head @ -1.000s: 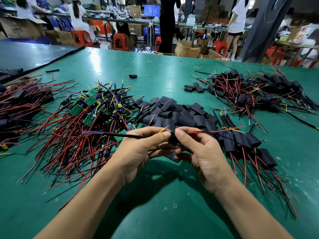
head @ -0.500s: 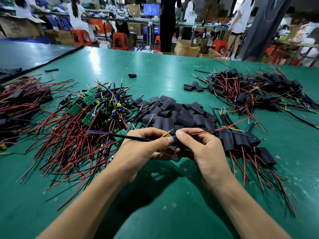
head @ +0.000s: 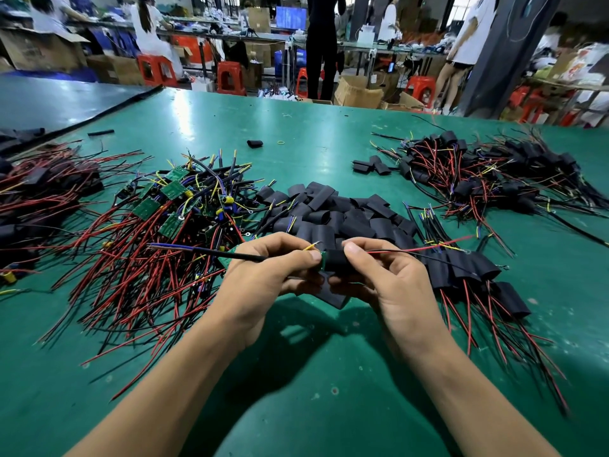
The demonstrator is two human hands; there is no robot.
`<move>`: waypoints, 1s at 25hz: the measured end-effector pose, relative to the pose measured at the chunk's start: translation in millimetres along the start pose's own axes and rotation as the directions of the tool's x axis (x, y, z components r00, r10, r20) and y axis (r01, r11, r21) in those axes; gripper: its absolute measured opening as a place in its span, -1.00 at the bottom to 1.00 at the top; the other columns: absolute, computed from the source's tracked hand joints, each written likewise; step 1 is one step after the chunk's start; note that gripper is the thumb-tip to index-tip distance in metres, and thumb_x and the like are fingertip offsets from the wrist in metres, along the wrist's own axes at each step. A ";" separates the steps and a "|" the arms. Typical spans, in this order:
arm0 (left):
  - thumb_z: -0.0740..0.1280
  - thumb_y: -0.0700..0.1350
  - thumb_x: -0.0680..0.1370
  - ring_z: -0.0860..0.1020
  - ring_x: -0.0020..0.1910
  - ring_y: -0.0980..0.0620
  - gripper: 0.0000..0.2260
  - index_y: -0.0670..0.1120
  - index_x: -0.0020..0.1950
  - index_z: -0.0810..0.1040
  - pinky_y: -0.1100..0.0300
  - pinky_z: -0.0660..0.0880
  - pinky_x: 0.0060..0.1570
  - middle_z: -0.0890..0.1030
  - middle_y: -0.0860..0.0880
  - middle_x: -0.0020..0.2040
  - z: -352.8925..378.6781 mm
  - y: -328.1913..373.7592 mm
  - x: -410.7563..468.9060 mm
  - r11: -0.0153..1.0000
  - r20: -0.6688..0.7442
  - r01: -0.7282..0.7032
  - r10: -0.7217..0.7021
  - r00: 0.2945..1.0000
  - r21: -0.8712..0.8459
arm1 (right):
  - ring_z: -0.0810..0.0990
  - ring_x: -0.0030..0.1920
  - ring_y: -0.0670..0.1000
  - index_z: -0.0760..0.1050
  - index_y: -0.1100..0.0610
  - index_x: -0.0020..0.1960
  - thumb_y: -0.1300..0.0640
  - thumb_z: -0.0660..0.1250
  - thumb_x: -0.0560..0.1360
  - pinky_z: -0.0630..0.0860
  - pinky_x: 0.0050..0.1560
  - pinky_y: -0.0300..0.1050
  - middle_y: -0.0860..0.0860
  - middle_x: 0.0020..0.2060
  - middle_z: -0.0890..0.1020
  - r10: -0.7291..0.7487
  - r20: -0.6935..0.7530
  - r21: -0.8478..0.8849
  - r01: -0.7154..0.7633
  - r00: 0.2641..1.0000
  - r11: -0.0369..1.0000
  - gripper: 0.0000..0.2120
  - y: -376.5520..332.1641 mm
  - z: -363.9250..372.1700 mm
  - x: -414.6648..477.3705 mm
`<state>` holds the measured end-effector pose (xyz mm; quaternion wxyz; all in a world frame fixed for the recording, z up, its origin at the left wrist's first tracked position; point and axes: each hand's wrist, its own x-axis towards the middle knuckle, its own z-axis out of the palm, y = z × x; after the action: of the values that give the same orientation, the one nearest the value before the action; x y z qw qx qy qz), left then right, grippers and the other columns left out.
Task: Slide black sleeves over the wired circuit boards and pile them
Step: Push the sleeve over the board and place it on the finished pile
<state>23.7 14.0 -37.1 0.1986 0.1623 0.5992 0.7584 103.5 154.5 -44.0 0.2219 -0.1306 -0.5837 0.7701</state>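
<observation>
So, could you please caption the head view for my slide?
Left hand and right hand fit a black sleeve onto a wired circuit board.

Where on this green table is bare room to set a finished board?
Free: the table nearest you, around both forearms, and its far middle beyond the loose sleeves. Crowded: bare boards at left, sleeved boards at right.
</observation>
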 end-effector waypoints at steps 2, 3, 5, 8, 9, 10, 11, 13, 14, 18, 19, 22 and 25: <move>0.44 -0.34 0.41 0.59 -0.45 -0.01 -0.83 -0.10 -0.33 0.66 0.20 0.59 -0.38 0.59 -0.13 -0.35 -2.4 1.2 2.4 0.997 -0.012 0.009 -0.010 1.000 -0.081 | 0.66 -0.34 0.07 0.67 0.16 -0.12 0.15 0.46 0.40 0.61 -0.27 -0.14 0.18 -0.21 0.71 0.014 -0.025 0.055 -0.013 1.000 0.998 -0.90 -0.5 0.8 1.4; 0.46 -0.30 0.38 0.59 -0.45 -0.02 -0.87 -0.11 -0.32 0.66 0.19 0.59 -0.39 0.59 -0.13 -0.35 -2.9 1.7 2.8 0.994 -0.007 0.013 -0.014 1.000 -0.111 | 0.64 -0.35 0.07 0.68 0.15 -0.14 0.12 0.47 0.36 0.61 -0.28 -0.14 0.19 -0.21 0.71 0.026 -0.030 0.075 -0.024 0.999 0.997 -0.88 -0.6 0.9 1.9; 0.48 -0.23 0.33 0.59 -0.44 -0.02 -0.96 -0.11 -0.29 0.66 0.19 0.59 -0.39 0.59 -0.13 -0.33 -2.8 1.5 3.3 0.988 0.018 0.029 -0.027 0.999 -0.150 | 0.63 -0.34 0.05 0.68 0.16 -0.12 0.11 0.47 0.33 0.62 -0.28 -0.14 0.20 -0.18 0.71 0.062 -0.023 0.110 -0.059 0.998 0.992 -0.83 0.1 0.1 2.7; 0.49 -0.18 0.32 0.59 -0.40 0.02 -0.95 -0.08 -0.25 0.67 0.20 0.58 -0.37 0.62 -0.10 -0.29 -2.7 0.6 3.1 0.986 0.073 0.073 -0.062 0.995 -0.152 | 0.64 -0.35 0.02 0.65 0.23 -0.02 0.14 0.46 0.31 0.62 -0.29 -0.15 0.21 -0.18 0.70 0.146 0.025 0.175 -0.148 0.989 0.973 -0.72 1.1 -0.1 3.3; 0.49 -0.17 0.32 0.61 -0.38 0.02 -0.94 -0.08 -0.25 0.66 0.21 0.57 -0.37 0.63 -0.11 -0.27 -2.7 0.5 3.2 0.984 0.091 0.090 -0.077 0.993 -0.152 | 0.65 -0.36 0.02 0.63 0.26 0.02 0.14 0.45 0.32 0.62 -0.30 -0.16 0.20 -0.19 0.70 0.172 0.046 0.191 -0.178 0.984 0.965 -0.69 0.7 0.5 2.8; 0.48 -0.17 0.33 0.62 -0.36 0.01 -0.93 -0.08 -0.23 0.64 0.20 0.58 -0.36 0.64 -0.11 -0.24 -3.5 0.7 3.0 0.982 0.107 0.106 -0.090 0.990 -0.156 | 0.67 -0.36 0.02 0.61 0.29 0.05 0.15 0.44 0.33 0.62 -0.31 -0.17 0.20 -0.20 0.71 0.192 0.065 0.200 -0.201 0.979 0.959 -0.66 0.5 1.3 2.2; 0.48 -0.17 0.33 0.63 -0.35 0.00 -0.90 -0.09 -0.20 0.61 0.20 0.58 -0.36 0.65 -0.12 -0.21 -4.2 1.5 2.7 0.978 0.127 0.126 -0.106 0.986 -0.165 | 0.68 -0.36 0.02 0.59 0.31 0.07 0.16 0.43 0.34 0.62 -0.32 -0.18 0.19 -0.21 0.71 0.206 0.080 0.207 -0.218 0.975 0.954 -0.65 0.0 2.1 1.4; 0.49 -0.15 0.32 0.64 -0.33 0.00 -0.85 -0.07 -0.16 0.58 0.18 0.58 -0.35 0.66 -0.12 -0.16 -5.8 3.0 1.9 0.965 0.182 0.183 -0.149 0.972 -0.186 | 0.69 -0.36 0.01 0.56 0.33 0.10 0.17 0.41 0.37 0.62 -0.33 -0.20 0.17 -0.23 0.72 0.218 0.108 0.222 -0.237 0.970 0.946 -0.65 -1.0 2.4 0.3; 0.49 -0.13 0.32 0.65 -0.31 0.00 -0.85 -0.05 -0.16 0.60 0.17 0.59 -0.36 0.67 -0.12 -0.14 -6.4 3.9 1.4 0.959 0.209 0.210 -0.169 0.963 -0.192 | 0.70 -0.36 0.01 0.55 0.33 0.11 0.17 0.41 0.39 0.62 -0.33 -0.20 0.16 -0.23 0.72 0.222 0.122 0.232 -0.245 0.967 0.941 -0.65 -1.3 2.2 -0.1; 0.50 -0.08 0.27 0.65 -0.34 0.04 -0.89 0.00 -0.23 0.69 0.22 0.59 -0.38 0.69 -0.09 -0.20 -4.4 5.5 1.0 0.941 0.195 0.257 -0.215 0.957 -0.222 | 0.70 -0.34 0.03 0.55 0.29 0.12 0.16 0.42 0.38 0.64 -0.30 -0.18 0.16 -0.23 0.72 0.230 0.160 0.272 -0.267 0.960 0.925 -0.65 -2.1 0.8 0.2; 0.51 -0.09 0.26 0.65 -0.36 0.05 -0.89 -0.01 -0.23 0.71 0.23 0.59 -0.39 0.69 -0.09 -0.21 -4.3 4.9 1.5 0.938 0.173 0.265 -0.230 0.958 -0.223 | 0.70 -0.33 0.03 0.57 0.28 0.10 0.14 0.44 0.37 0.64 -0.29 -0.17 0.16 -0.22 0.72 0.231 0.168 0.272 -0.270 0.958 0.924 -0.65 -2.0 0.1 0.5; 0.52 -0.13 0.27 0.64 -0.38 0.03 -0.86 -0.07 -0.19 0.71 0.24 0.60 -0.39 0.67 -0.14 -0.21 -5.0 2.1 3.5 0.927 0.129 0.303 -0.280 0.951 -0.221 | 0.66 -0.34 -0.03 0.70 0.14 -0.07 0.06 0.50 0.31 0.63 -0.28 -0.19 0.13 -0.22 0.71 0.289 0.208 0.176 -0.326 0.934 0.929 -0.76 -1.9 -1.3 -1.1; 0.49 -0.13 0.33 0.64 -0.36 0.04 -0.84 -0.12 -0.11 0.71 0.25 0.60 -0.36 0.68 -0.13 -0.19 -3.1 3.1 6.0 0.917 0.109 0.325 -0.307 0.945 -0.232 | 0.62 -0.39 -0.08 0.72 0.13 -0.15 0.08 0.49 0.32 0.61 -0.33 -0.23 0.09 -0.29 0.69 0.331 0.194 0.137 -0.360 0.923 0.923 -0.84 -2.6 0.9 -1.4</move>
<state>16.6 13.7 -34.7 0.3580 0.0639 0.5114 0.7786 104.8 153.6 -41.3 0.0428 -0.1474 -0.5000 0.8523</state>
